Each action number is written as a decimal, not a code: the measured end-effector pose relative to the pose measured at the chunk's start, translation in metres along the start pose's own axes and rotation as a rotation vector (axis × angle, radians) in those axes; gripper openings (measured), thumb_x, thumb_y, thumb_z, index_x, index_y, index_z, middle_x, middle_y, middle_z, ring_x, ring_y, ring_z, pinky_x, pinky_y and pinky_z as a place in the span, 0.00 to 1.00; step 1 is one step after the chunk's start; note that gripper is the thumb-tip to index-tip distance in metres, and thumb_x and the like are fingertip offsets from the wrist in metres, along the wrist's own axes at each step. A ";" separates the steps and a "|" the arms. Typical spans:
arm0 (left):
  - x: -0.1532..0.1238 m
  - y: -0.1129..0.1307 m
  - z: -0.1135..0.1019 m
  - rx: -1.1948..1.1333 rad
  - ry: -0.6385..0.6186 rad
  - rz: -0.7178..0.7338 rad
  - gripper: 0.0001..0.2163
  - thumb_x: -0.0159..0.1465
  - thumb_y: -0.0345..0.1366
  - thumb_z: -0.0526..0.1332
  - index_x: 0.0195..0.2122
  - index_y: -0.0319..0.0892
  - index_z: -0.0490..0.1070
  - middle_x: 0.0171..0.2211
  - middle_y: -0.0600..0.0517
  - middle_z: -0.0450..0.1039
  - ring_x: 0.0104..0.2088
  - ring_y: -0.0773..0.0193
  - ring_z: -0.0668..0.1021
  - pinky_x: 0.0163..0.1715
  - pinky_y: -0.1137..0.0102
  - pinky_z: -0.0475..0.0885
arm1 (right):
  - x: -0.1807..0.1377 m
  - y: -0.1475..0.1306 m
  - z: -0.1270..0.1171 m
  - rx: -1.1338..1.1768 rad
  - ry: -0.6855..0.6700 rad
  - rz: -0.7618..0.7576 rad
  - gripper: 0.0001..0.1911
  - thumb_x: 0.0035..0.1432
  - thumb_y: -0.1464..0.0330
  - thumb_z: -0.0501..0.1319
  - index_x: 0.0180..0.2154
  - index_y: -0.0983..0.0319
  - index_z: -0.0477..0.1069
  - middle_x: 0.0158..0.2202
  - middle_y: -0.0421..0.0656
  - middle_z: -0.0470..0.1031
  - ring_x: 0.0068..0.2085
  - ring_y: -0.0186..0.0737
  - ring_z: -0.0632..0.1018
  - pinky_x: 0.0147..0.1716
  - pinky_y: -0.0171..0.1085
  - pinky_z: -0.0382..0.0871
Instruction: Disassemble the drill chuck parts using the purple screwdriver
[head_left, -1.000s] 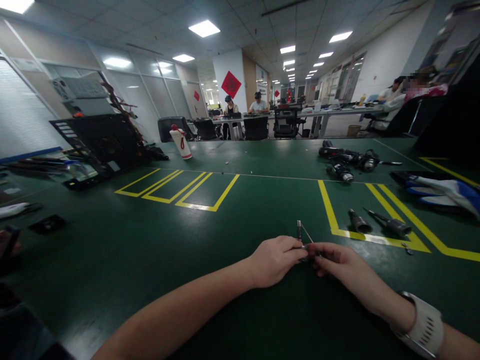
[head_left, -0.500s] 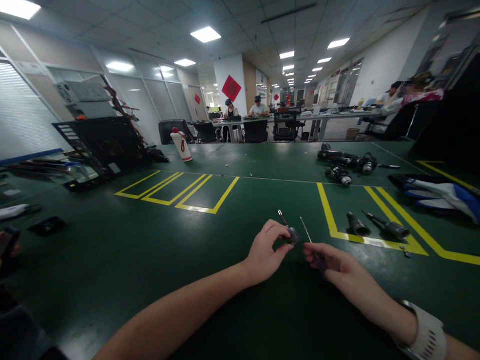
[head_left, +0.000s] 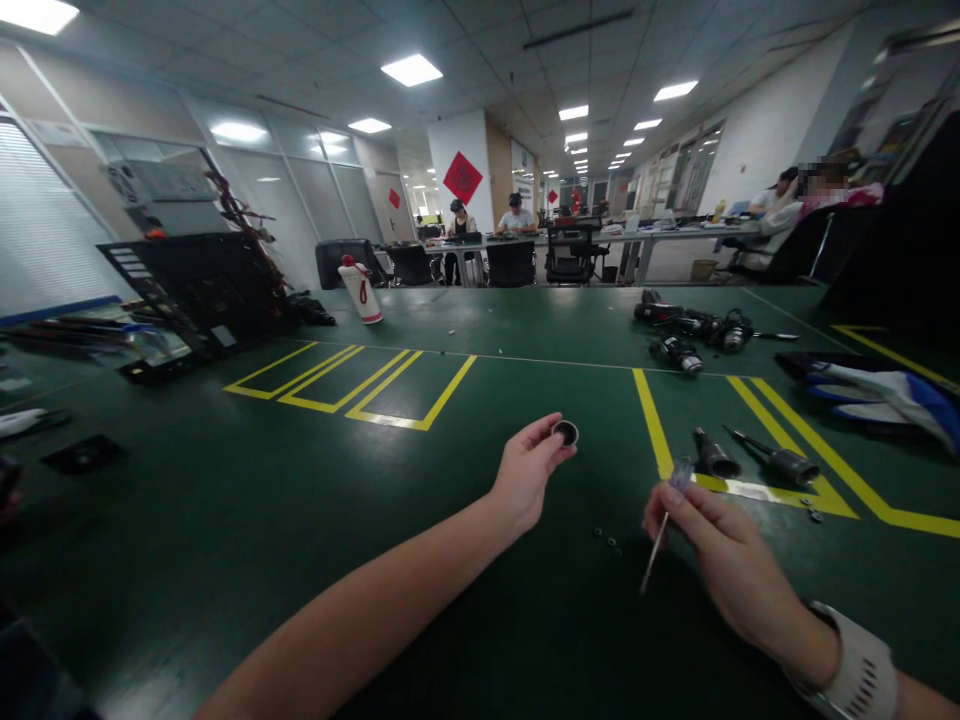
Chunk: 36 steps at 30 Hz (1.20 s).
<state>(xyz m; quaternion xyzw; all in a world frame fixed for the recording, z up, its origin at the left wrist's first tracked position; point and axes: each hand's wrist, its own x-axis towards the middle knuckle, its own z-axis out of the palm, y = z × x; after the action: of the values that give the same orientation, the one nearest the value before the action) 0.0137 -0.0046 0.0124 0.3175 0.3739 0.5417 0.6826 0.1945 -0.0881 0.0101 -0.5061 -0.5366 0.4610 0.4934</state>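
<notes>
My left hand (head_left: 531, 468) is closed on a dark cylindrical metal part (head_left: 574, 431), its round hollow end tilted towards me above the green table. In my right hand (head_left: 709, 530), closed, is a thin screwdriver (head_left: 655, 555) with a translucent purplish handle; its shaft points down towards the table. Between the hands, several small ring-like pieces (head_left: 612, 543) lie on the tabletop. Past my right hand, two similar dark metal parts, one a cup-shaped part (head_left: 716, 455) and the other a part with a long shaft (head_left: 784, 462), rest within yellow tape lines.
Dark tool bodies (head_left: 679, 350) lie at the back right, near blue-and-white gloves (head_left: 885, 390). A white bottle (head_left: 361, 290) stands at the back left beside a black panel (head_left: 210, 290). Small metal bits (head_left: 812, 512) sit by the right tape corner. People sit at desks beyond.
My left hand has lifted and turned the metal part so its hollow end shows. My right hand has moved right, and the screwdriver has flipped from tip up to tip down. Small ring-like pieces now show.
</notes>
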 end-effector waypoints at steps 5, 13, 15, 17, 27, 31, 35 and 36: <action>0.000 -0.003 -0.001 -0.054 -0.045 -0.084 0.13 0.59 0.18 0.56 0.44 0.34 0.71 0.43 0.43 0.74 0.42 0.60 0.78 0.47 0.64 0.73 | 0.001 0.000 0.002 -0.120 -0.016 -0.090 0.16 0.56 0.55 0.57 0.31 0.60 0.73 0.28 0.43 0.76 0.31 0.42 0.77 0.31 0.40 0.73; 0.000 -0.006 -0.008 0.059 -0.100 -0.082 0.15 0.57 0.17 0.58 0.43 0.36 0.73 0.43 0.45 0.74 0.44 0.60 0.77 0.49 0.63 0.72 | 0.004 0.004 0.002 -0.342 0.039 -0.229 0.12 0.56 0.59 0.56 0.31 0.59 0.72 0.29 0.45 0.78 0.31 0.44 0.80 0.31 0.41 0.75; 0.001 -0.008 -0.009 0.072 -0.099 -0.082 0.15 0.57 0.17 0.58 0.43 0.35 0.73 0.43 0.46 0.74 0.44 0.60 0.77 0.49 0.63 0.72 | 0.004 0.005 0.003 -0.376 0.021 -0.235 0.12 0.57 0.59 0.55 0.31 0.59 0.72 0.28 0.45 0.78 0.31 0.43 0.80 0.30 0.41 0.75; 0.002 -0.010 -0.009 0.080 -0.090 -0.079 0.15 0.57 0.17 0.58 0.43 0.35 0.73 0.41 0.46 0.75 0.43 0.61 0.78 0.49 0.63 0.72 | 0.005 0.007 0.004 -0.405 0.009 -0.222 0.12 0.57 0.60 0.55 0.31 0.59 0.72 0.28 0.44 0.78 0.31 0.43 0.80 0.31 0.41 0.75; 0.004 -0.016 -0.016 0.147 -0.155 -0.036 0.16 0.55 0.20 0.63 0.44 0.38 0.72 0.43 0.46 0.75 0.45 0.59 0.76 0.52 0.60 0.69 | 0.009 0.000 0.000 -0.322 -0.013 0.049 0.14 0.54 0.56 0.58 0.31 0.60 0.71 0.24 0.40 0.76 0.26 0.41 0.77 0.28 0.40 0.72; 0.007 -0.020 -0.021 0.186 -0.158 0.004 0.18 0.54 0.22 0.65 0.46 0.39 0.72 0.44 0.45 0.75 0.47 0.58 0.75 0.52 0.58 0.68 | 0.010 0.000 0.006 0.074 -0.013 0.242 0.15 0.51 0.56 0.63 0.33 0.61 0.72 0.27 0.41 0.78 0.30 0.41 0.79 0.32 0.41 0.75; 0.007 -0.021 -0.021 0.233 -0.139 0.018 0.18 0.54 0.23 0.65 0.46 0.40 0.72 0.45 0.45 0.74 0.47 0.58 0.75 0.52 0.58 0.68 | 0.008 0.004 0.006 0.242 0.049 0.163 0.16 0.47 0.55 0.67 0.32 0.61 0.74 0.29 0.42 0.79 0.33 0.44 0.80 0.37 0.45 0.76; 0.006 -0.021 -0.021 0.248 -0.134 0.019 0.18 0.54 0.23 0.65 0.46 0.40 0.72 0.45 0.46 0.74 0.47 0.58 0.75 0.52 0.58 0.68 | 0.008 0.005 0.005 0.241 0.060 0.120 0.16 0.48 0.55 0.66 0.33 0.60 0.74 0.31 0.43 0.80 0.35 0.45 0.80 0.39 0.46 0.76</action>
<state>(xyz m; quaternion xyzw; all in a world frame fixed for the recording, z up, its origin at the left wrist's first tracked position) 0.0072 -0.0023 -0.0172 0.4384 0.3887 0.4752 0.6564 0.1901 -0.0799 0.0052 -0.4878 -0.4311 0.5357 0.5378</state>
